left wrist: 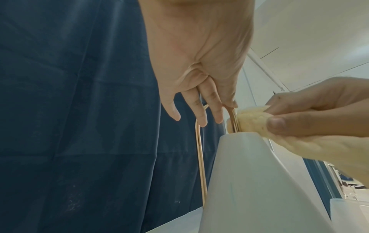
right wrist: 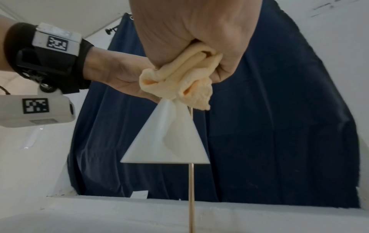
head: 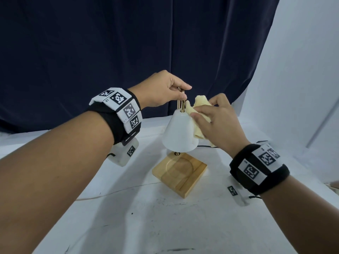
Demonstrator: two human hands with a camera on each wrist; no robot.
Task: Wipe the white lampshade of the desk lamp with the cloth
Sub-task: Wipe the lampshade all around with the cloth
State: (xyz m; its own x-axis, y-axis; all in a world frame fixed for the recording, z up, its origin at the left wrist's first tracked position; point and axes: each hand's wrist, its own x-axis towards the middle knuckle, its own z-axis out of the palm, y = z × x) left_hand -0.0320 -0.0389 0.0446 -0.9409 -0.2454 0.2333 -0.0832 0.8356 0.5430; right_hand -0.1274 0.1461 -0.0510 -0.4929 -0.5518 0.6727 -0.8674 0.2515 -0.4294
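The desk lamp has a white cone lampshade, a thin brass arm looping over its top, and a square wooden base. My left hand pinches the top bend of the brass arm above the shade. My right hand grips a bunched pale-yellow cloth and presses it against the upper right side of the shade, near its tip.
The lamp stands on a white table marked with dark smudges. A dark blue curtain hangs behind it, a white wall stands at the right. A thin cable runs left from the base.
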